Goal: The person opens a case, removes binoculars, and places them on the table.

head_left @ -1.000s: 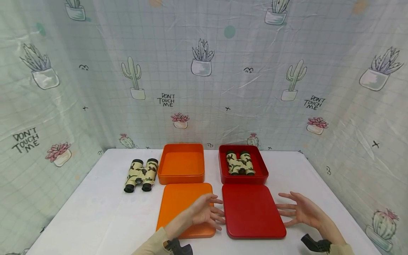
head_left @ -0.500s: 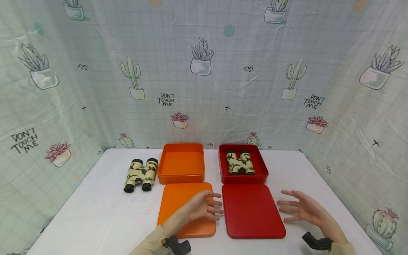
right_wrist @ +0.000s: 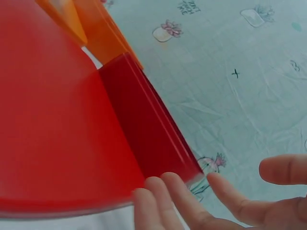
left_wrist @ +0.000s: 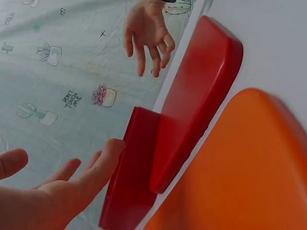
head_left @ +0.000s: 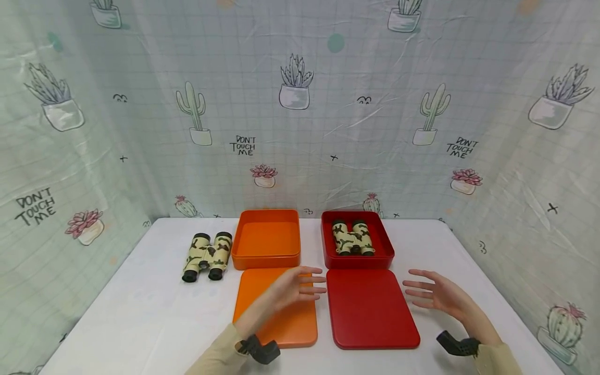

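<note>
My left hand [head_left: 292, 287] hovers over the orange lid [head_left: 276, 323], fingers extended to the right and holding nothing. On the other side, my right hand [head_left: 438, 294] is beside the right edge of the red lid [head_left: 372, 312], its fingers spread and bare. Behind the lids stand an orange box [head_left: 266, 262] with nothing inside and a red box [head_left: 358, 263]. Camouflage binoculars [head_left: 353, 240] lie in the red box. A second pair of camouflage binoculars [head_left: 207, 257] rests on the table left of the orange box. In the left wrist view, the right hand [left_wrist: 148, 33] shows palm and fingers.
The white table [head_left: 140, 312] carries both boxes and lids. A patterned curtain [head_left: 300, 135] with cactus drawings closes off the back and both sides. Each wrist wears a black camera mount [head_left: 457, 345].
Both hands have shifted slightly away from the body, toward the boxes. The binoculars, boxes and lids stay where they were.
</note>
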Tool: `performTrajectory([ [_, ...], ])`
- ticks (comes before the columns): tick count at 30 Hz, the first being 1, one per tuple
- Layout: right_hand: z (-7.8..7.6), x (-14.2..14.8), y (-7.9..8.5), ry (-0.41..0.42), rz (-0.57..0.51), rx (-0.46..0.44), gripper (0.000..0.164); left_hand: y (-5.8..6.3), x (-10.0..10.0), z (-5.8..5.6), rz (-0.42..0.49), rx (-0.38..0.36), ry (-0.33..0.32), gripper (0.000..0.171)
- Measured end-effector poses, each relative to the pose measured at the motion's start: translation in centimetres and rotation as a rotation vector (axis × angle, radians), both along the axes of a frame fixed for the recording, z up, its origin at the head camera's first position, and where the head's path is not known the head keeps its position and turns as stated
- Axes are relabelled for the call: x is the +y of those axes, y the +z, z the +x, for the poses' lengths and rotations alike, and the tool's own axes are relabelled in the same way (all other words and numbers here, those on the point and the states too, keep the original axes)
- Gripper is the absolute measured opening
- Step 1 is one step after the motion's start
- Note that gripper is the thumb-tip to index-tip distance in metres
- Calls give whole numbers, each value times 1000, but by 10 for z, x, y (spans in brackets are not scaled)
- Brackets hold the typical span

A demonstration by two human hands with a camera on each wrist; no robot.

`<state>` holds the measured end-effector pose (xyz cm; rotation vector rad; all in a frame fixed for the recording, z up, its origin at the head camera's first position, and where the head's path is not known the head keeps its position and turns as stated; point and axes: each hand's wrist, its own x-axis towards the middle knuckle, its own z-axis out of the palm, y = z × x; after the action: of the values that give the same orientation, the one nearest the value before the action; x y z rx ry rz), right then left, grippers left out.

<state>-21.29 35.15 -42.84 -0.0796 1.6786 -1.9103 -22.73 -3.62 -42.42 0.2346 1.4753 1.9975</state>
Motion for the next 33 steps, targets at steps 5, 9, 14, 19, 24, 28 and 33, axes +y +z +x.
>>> performTrajectory([
  [5,-9,-12,10,-78,237,118,63,2,3,-12,-77,126,49,50],
  [9,-16,-19,15,-95,317,161,66,6,9,-24,-103,174,97,49],
  [14,-23,-25,21,-92,320,197,65,9,15,-34,-75,179,141,46],
  [19,-34,-30,24,-74,281,225,66,10,22,-39,-28,168,185,46],
  [24,-44,-38,27,-96,267,230,66,9,29,-44,-55,201,239,45],
  [28,-49,-46,29,-125,293,276,63,5,32,-50,-104,249,305,42],
  [33,-59,-56,31,-161,289,333,58,-2,35,-59,-167,357,416,36],
])
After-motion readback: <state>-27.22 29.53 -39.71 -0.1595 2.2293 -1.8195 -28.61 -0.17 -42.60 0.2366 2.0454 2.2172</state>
